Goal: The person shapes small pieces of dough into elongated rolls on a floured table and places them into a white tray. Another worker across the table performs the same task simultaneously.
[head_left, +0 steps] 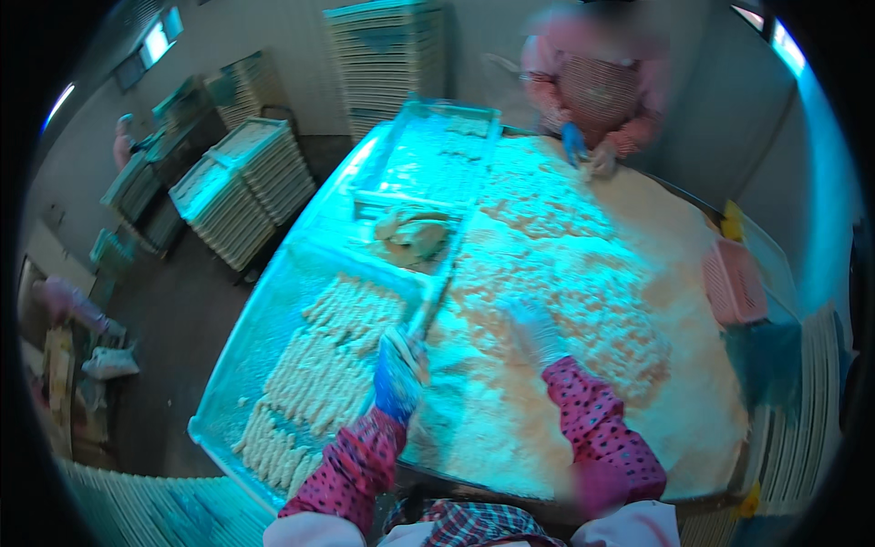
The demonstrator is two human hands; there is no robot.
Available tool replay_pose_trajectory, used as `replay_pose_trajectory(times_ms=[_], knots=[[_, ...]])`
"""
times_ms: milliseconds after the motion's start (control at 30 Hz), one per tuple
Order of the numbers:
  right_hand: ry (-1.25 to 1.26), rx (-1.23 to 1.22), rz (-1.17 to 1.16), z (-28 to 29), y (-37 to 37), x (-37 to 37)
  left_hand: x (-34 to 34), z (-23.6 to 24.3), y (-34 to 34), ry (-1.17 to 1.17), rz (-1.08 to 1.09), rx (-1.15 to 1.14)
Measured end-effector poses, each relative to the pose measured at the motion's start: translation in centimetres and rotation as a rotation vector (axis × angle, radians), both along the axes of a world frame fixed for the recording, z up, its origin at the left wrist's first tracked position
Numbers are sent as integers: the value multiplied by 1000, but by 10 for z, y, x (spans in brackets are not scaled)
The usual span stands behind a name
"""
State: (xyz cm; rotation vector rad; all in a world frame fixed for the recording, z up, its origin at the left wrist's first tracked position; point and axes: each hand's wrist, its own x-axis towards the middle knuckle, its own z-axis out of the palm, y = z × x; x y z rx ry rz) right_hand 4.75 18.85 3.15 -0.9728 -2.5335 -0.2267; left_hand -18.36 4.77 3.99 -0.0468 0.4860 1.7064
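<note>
My left hand (397, 378), in a blue glove, is closed round a few pale, crumb-coated pieces (407, 350). It is over the right edge of a large pale tray (239, 351). Rows of similar long pale pieces (319, 365) lie close together in that tray. To the right, my right hand (536, 333), in a whitish glove, reaches onto a broad heap of pale crumbs (592, 319). Lumpy pieces covered in crumbs are spread through the heap. Motion blurs the right hand's fingers, so their grip is unclear.
Beyond the near tray are a container with pale, limp pieces (415, 235) and a far tray (428, 155). A co-worker (597, 87) stands across the heap, hands at its far edge. A pink basket (735, 281) sits at right. Stacked trays (246, 178) stand at left.
</note>
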Motion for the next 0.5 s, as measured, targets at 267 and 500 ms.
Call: replay_pose_trajectory(times_ms=[267,500], knots=[[-235,91,43,33,7,-18,-341,-93,53,1624,-81,-609],[-236,19,84,32,14,-14,-316,-101,108,1650,-342,-202]])
